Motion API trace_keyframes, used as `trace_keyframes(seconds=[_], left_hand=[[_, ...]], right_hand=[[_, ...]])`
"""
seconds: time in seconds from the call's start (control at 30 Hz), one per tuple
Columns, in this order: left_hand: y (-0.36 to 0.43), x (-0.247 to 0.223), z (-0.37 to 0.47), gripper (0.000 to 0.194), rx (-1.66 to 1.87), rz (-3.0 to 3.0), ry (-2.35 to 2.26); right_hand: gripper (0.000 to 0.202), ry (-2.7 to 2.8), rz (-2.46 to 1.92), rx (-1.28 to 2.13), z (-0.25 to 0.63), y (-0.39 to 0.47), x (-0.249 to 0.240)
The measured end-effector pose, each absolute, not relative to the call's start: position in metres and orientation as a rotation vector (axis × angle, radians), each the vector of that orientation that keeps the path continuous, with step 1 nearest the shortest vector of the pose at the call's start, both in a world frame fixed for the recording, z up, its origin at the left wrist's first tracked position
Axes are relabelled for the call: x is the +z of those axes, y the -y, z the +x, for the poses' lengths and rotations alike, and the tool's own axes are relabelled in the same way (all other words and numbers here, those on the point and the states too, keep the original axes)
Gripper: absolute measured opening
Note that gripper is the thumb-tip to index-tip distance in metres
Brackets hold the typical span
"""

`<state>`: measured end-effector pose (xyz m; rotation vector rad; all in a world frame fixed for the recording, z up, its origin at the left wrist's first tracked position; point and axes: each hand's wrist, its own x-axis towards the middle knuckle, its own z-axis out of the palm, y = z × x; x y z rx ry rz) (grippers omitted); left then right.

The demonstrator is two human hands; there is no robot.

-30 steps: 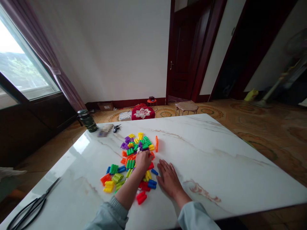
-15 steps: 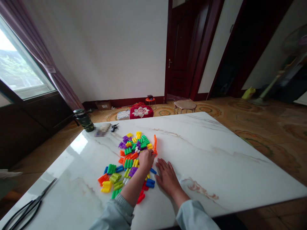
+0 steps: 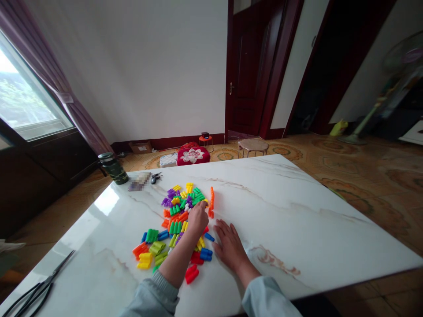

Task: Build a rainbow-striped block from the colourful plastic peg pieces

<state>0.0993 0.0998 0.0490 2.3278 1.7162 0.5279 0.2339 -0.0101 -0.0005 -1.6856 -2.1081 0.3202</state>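
Observation:
My left hand (image 3: 198, 217) is over the pile of toy building blocks (image 3: 175, 227), fingers curled down beside a yellow block (image 3: 206, 201) at the pile's right side. Whatever lies between its fingertips is hidden. Just right of those fingers, several orange blocks (image 3: 212, 200) form a narrow upright-looking row on the table. My right hand (image 3: 228, 242) rests flat on the tabletop with fingers spread, holding nothing. Near its fingertips lies a small blue block (image 3: 209, 237), with a larger blue block (image 3: 206, 254) to the left of the palm. Red blocks (image 3: 192, 274) sit closest to me.
The white marble-patterned table (image 3: 297, 220) carries long-handled black scissors (image 3: 46, 284) at the left. At its far left stand a camouflage flask (image 3: 114, 168), a blurred item (image 3: 139, 181) and a small black-handled tool (image 3: 156, 177). Beyond the table is a stool (image 3: 253, 145).
My left hand has drawn back slightly left from the orange row to the yellow block. The orange row stays in place. My right hand has stayed flat; the view has shifted slightly.

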Motion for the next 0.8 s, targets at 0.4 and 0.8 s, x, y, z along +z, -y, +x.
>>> trace_keyframes(seconds=[0.4, 0.8], left_hand=[[-0.092, 0.029, 0.111, 0.038, 0.522, 2.231, -1.84], [-0.094, 0.026, 0.106, 0.036, 0.484, 2.178, -1.801]], right_hand=[[0.052, 2.1, -1.679, 0.353, 0.233, 0.011, 0.005], [0.052, 2.125, -1.7, 0.309, 0.233, 0.011, 0.005]])
